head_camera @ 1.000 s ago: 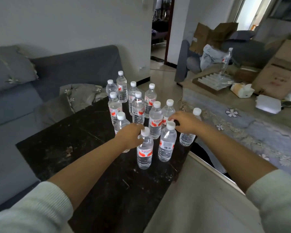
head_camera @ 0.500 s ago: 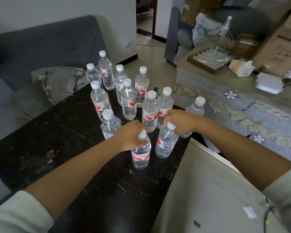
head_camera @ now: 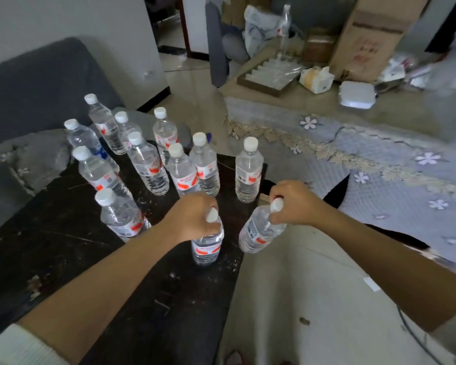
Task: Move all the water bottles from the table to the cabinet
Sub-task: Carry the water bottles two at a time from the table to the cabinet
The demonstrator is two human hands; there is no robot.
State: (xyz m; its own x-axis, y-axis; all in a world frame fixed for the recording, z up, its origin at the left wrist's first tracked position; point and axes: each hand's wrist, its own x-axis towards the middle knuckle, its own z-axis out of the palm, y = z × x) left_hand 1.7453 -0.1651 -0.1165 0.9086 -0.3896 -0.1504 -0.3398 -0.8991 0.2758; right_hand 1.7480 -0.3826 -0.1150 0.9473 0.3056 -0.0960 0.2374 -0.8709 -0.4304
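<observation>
clear white-capped water bottles (head_camera: 148, 164) with red labels, two in hand

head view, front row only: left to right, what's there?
Loose bottle standing on the black table → left hand → the bottle it grips by the neck → tilted bottle → right hand gripping its neck.
</observation>
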